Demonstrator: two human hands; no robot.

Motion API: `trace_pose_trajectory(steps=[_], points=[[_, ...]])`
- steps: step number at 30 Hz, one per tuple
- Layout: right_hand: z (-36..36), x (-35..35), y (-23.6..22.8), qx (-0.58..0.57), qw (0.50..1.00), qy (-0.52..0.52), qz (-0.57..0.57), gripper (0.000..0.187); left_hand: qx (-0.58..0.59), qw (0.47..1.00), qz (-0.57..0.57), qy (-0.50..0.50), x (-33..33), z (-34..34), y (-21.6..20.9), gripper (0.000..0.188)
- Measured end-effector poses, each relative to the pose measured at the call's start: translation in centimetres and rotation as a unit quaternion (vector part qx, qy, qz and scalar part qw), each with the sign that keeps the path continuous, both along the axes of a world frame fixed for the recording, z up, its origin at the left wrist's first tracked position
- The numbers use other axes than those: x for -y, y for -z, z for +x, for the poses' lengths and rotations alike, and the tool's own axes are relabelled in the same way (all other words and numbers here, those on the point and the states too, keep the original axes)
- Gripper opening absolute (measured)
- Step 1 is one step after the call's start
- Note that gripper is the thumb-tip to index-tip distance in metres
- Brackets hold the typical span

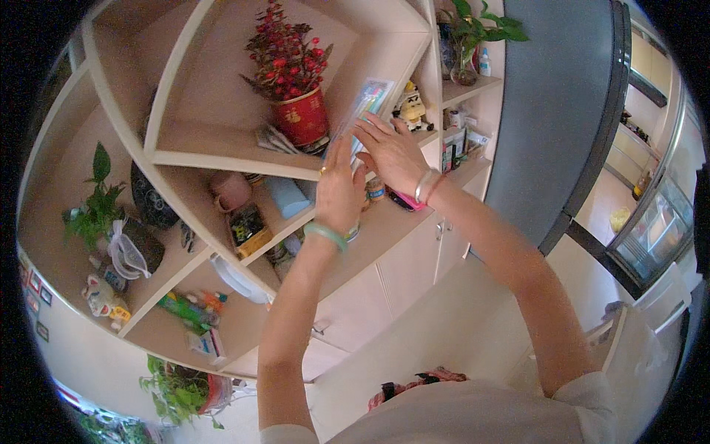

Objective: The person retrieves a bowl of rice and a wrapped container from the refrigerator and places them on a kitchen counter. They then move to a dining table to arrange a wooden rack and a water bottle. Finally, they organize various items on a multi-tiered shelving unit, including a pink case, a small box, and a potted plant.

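A flat, clear plastic packet with light blue and multicoloured contents slants up in front of the shelf, beside a red flowerpot holding a red-berried plant. My left hand, with a ring and a pale green bangle, closes on the packet's lower left side. Across its right side reach the fingers of my right hand, its thumb lower down by my left hand; a silver bangle and red cord circle that wrist. Both hands hide the packet's lower part.
The curved cream shelf unit holds a blue cloth-like roll, a pinkish mug and a cow-like figurine. Leafy plants stand at left and upper right. A grey refrigerator rises at right.
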State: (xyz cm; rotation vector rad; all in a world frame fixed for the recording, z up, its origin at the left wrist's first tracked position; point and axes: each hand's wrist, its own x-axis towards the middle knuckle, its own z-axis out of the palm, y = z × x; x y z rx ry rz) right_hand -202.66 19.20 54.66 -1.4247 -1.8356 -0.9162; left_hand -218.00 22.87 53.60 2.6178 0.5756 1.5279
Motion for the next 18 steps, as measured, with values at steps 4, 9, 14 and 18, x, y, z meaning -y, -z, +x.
trace_pose_trajectory(steps=[4,9,14,18], points=[[3.7,-2.7,-1.3,0.084,0.991,0.061,-0.087,0.039,-0.082,0.99,-0.055,-0.103,-4.8,3.8,0.3,0.058],[6.4,-3.9,-0.5,0.11,0.992,0.035,-0.041,0.037,-0.128,0.973,-0.097,-0.165,-5.8,6.7,0.6,0.068],[7.2,-4.0,-0.1,0.105,0.994,0.012,-0.015,0.037,-0.11,0.984,-0.071,-0.124,-6.1,6.8,1.2,0.069],[7.3,-3.4,0.1,0.082,0.996,-0.008,-0.016,0.038,-0.125,0.973,0.053,-0.187,-5.4,6.3,1.9,0.07]])
